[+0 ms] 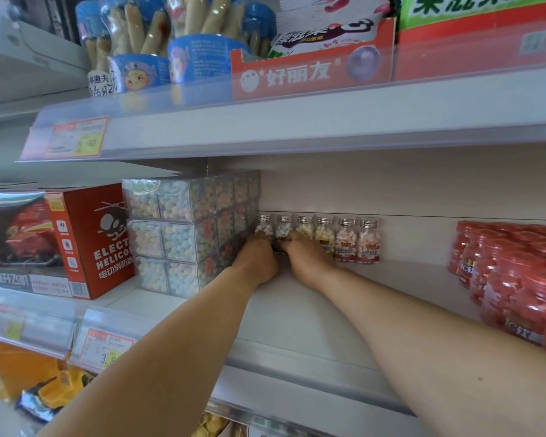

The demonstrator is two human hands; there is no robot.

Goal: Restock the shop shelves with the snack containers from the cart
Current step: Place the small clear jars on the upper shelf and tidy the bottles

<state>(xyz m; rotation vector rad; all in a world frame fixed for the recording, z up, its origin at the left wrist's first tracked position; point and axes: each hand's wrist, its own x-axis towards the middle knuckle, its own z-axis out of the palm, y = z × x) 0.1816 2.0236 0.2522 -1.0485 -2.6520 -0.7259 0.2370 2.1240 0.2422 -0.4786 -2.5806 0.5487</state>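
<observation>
Both my arms reach deep into the middle shelf (312, 310). A row of several small candy bottles (347, 241) with silver caps stands against the back wall. My left hand (257, 257) is curled around the leftmost bottle (263, 227). Beside it, my right hand (303, 253) is curled around the second bottle (283, 228) from the left. The lower halves of both bottles are hidden behind my fingers. The cart is not in view.
Stacked clear boxes of candy balls (183, 234) stand just left of my left hand. A red toy helicopter box (89, 241) is farther left. Red jars (514, 279) fill the shelf's right end. The upper shelf (265, 127) overhangs closely.
</observation>
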